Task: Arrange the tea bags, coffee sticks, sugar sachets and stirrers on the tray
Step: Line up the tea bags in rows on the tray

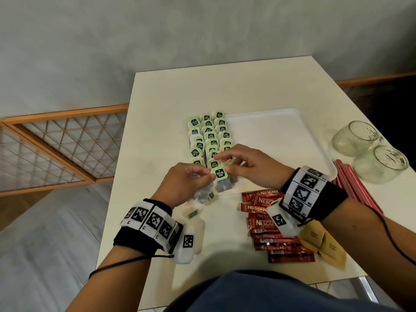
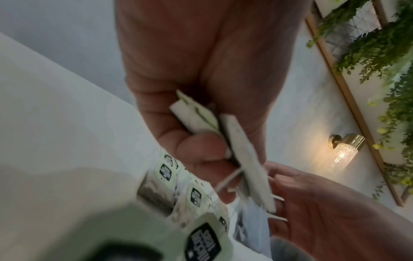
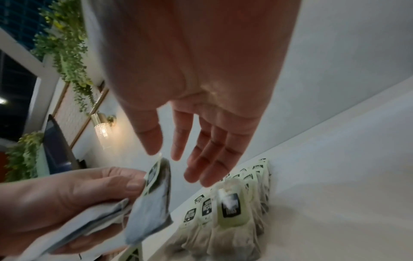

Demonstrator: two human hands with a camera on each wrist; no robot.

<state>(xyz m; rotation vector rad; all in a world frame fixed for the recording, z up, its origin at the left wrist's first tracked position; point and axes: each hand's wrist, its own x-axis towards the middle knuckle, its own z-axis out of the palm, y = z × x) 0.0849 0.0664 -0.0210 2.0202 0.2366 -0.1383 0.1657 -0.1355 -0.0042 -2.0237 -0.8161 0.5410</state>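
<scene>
A tea bag (image 1: 221, 176) with a green tag hung between the two hands over the near left corner of the white tray (image 1: 279, 140). The left hand (image 1: 186, 185) pinched the tag's left edge between thumb and fingers, and its other fingers were curled round a small bunch of further tea bags (image 1: 202, 194) against the palm; the left wrist view showed those folded bags (image 2: 196, 116) clamped there. The right hand (image 1: 245, 163) met the same tag from the right, its thumb tip at the tag's edge. In the right wrist view its fingers (image 3: 208, 159) were straight and spread, closed on nothing, with the thumb tip just touching the top of the tag (image 3: 154, 174).

Behind the hands, three rows of tea bags (image 1: 209, 136) lay overlapping along the tray's left side, green tags up. A few loose tea bags (image 1: 193, 215) lay on the worktop (image 1: 162, 97) beneath the left wrist. Red coffee sticks (image 1: 270, 224) were heaped on the worktop near the tray's front edge, with tan sugar sachets (image 1: 324, 244) just to their right. Red stirrers (image 1: 353, 188) lay along the tray's right side, and two glass jars (image 1: 364, 152) lay tipped beside them.
</scene>
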